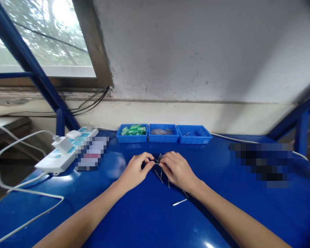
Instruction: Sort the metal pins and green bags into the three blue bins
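Observation:
My left hand (137, 169) and my right hand (177, 169) meet over the blue table, thumb and fingers of each closed in a pinch. Between the fingertips runs a thin silvery blind rivet (156, 163), partly covered by the fingers. Several more thin metal pieces lie scattered around and under my right hand, such as a thin pin (158, 176) below the fingertips. Nearer to me, a loose blind rivet (179, 202) with a thicker silver end lies on the tabletop.
At the back stand three blue bins: one with green packets (133, 130), a middle bin (163, 138) with small greyish pieces, and a right bin (195, 139) with a few pins. A white power strip (50, 162) with cables and a blurred phone-like object (92, 154) lie left; a blurred dark object (263, 162) lies right.

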Demonstrator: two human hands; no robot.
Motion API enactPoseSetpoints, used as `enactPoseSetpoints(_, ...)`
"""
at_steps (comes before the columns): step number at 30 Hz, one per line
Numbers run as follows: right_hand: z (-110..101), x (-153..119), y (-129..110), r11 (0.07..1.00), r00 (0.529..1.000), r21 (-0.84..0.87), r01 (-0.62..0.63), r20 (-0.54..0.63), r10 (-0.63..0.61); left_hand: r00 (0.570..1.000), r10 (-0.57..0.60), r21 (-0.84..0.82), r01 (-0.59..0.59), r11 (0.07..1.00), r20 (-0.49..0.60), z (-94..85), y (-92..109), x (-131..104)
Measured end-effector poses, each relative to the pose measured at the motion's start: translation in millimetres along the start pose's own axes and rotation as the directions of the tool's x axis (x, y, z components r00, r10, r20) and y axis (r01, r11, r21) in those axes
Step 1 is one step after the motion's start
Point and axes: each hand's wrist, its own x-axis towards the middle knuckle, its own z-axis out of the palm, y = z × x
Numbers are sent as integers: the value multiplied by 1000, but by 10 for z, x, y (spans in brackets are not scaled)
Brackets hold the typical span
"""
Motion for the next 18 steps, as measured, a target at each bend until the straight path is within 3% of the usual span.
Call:
enactPoseSetpoints(6,-4,-6,-4,999,1000,43,-29,-5,29,998,50,42,-48,998,-30,-4,12,-4)
enactPoseSetpoints(13,-26,-28,-38,998,997,-52,47,-52,-50,997,70,39,-71,997,41,3,-4,-2)
enactPoseSetpoints(16,-197,-36,24,995,982,-72,75,-167,-86,991,69,37,-73,997,115,-40,68,-44)
enactPoseSetpoints(18,-363,-8,147,994,952,-106,-6,-306,-27,973,118,59,-132,989,196,-79,157,-95)
